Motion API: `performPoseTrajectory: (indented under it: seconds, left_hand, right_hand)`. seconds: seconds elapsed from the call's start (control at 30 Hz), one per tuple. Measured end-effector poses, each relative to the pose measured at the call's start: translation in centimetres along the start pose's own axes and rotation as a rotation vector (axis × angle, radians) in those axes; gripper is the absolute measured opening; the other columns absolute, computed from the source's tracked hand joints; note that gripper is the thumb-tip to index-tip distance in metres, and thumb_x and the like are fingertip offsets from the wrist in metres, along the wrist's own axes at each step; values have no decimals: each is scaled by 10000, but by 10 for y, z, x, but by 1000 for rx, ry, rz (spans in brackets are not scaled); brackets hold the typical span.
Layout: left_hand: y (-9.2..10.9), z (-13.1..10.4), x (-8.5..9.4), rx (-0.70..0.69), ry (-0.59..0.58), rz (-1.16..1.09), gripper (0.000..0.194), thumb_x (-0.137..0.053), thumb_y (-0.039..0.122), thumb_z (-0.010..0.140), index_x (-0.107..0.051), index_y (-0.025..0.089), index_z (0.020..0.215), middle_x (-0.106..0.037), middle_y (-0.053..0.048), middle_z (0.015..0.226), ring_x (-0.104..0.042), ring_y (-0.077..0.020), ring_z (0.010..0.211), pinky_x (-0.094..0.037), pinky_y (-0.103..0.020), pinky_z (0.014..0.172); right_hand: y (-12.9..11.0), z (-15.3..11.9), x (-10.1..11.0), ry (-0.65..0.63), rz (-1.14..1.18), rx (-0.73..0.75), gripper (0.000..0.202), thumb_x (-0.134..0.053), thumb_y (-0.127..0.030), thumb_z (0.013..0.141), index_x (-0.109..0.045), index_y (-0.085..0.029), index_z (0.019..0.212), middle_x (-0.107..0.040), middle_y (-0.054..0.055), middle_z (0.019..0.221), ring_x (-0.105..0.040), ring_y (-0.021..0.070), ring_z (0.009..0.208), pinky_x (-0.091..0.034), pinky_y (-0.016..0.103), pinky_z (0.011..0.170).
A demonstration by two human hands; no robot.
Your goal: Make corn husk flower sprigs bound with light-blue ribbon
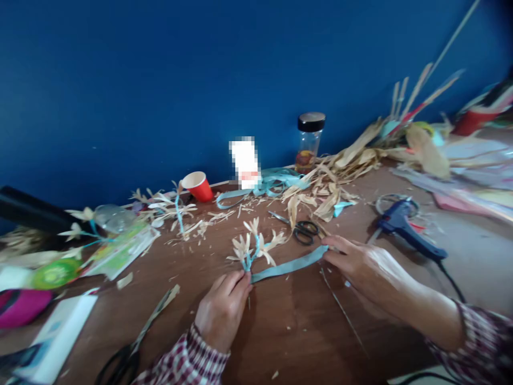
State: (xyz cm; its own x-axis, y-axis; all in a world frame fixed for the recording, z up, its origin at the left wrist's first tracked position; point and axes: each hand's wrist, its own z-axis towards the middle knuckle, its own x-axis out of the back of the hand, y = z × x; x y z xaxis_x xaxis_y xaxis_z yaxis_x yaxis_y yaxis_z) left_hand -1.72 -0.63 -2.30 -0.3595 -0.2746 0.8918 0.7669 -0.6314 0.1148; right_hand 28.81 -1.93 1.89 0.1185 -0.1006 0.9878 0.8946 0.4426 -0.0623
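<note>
My left hand (225, 300) is closed on the stem of a handmade flower sprig (253, 247) with cream petals and blue-wrapped stalks. From that stem a light blue strip of ribbon or tape (292, 267) runs to the right. Its far end is pinched between the fingers of my right hand (352, 262), so the strip hangs nearly taut between both hands. Just behind it lie small black-handled scissors (304, 232). A thin wire (343, 311) rests on the table below my right hand.
A blue glue gun (412, 227) lies at the right. Larger scissors (134, 342) sit at front left. Behind are a red paper cup (198, 187), a lidded jar (309, 144), dried husks (360, 152) and coiled blue ribbon (276, 183). Finished-looking sprigs (178, 208) lie at the left.
</note>
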Motion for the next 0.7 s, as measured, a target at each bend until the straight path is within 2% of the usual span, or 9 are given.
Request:
performPoseTrajectory:
  seconds: [0.07,0.17,0.27,0.33,0.4,0.53,0.63,0.7]
  left_hand:
    - [-4,-1,-3,-46,65,6,218,-478,210,899,-663,149,998,-699,-75,947,-626,-195,853,-500,-312,771]
    - [-10,-3,-8,-154,117,14,256,-431,228,928,-660,133,995,-714,-61,966,-634,-184,865,-474,-315,805]
    - [-13,-3,-7,-188,127,44,241,-441,227,928,-669,161,967,-723,-35,979,-641,-174,811,-465,-317,774]
    - [-12,-3,-4,-178,135,59,227,-456,225,921,-678,180,935,-725,-26,979,-637,-168,781,-466,-308,743]
    - [-11,-2,-2,-179,134,64,223,-463,224,917,-684,194,911,-726,-15,975,-631,-162,773,-470,-293,721]
    - [-6,-1,3,-158,92,58,198,-489,228,901,-684,196,905,-721,-5,1000,-627,-162,805,-486,-274,705]
    - [-3,-1,6,-121,53,52,209,-479,242,903,-684,198,911,-717,-6,1018,-625,-170,814,-500,-279,686]
    - [-2,-2,8,-110,22,47,202,-484,245,898,-679,201,928,-712,-5,1037,-619,-178,820,-509,-287,676]
  right_hand:
    - [10,-15,8,-26,-10,-79,308,-488,-72,785,-589,-219,1035,-650,39,985,-643,159,718,-471,248,575]
    - [32,-37,19,65,-87,-297,231,-433,-203,903,-571,-206,1088,-659,53,943,-643,185,782,-483,273,660]
    - [59,-55,24,124,-230,-516,219,-438,-302,920,-578,-176,1031,-638,104,1010,-591,264,959,-462,335,780]
    - [75,-62,22,119,-286,-604,263,-478,-374,895,-561,-168,1035,-630,117,1006,-572,297,974,-451,362,789]
    - [86,-66,15,74,-263,-647,326,-488,-417,882,-524,-166,1087,-615,119,1032,-589,290,923,-453,354,753]
    - [95,-66,1,37,-255,-667,279,-453,-316,897,-497,-138,1106,-603,137,1002,-600,279,873,-448,341,720]
    - [101,-69,0,90,-325,-658,286,-424,-309,902,-520,-118,1091,-608,164,922,-589,302,838,-449,372,703]
    - [107,-75,3,167,-367,-635,366,-387,-318,911,-487,-100,1187,-595,221,993,-569,327,913,-458,399,713]
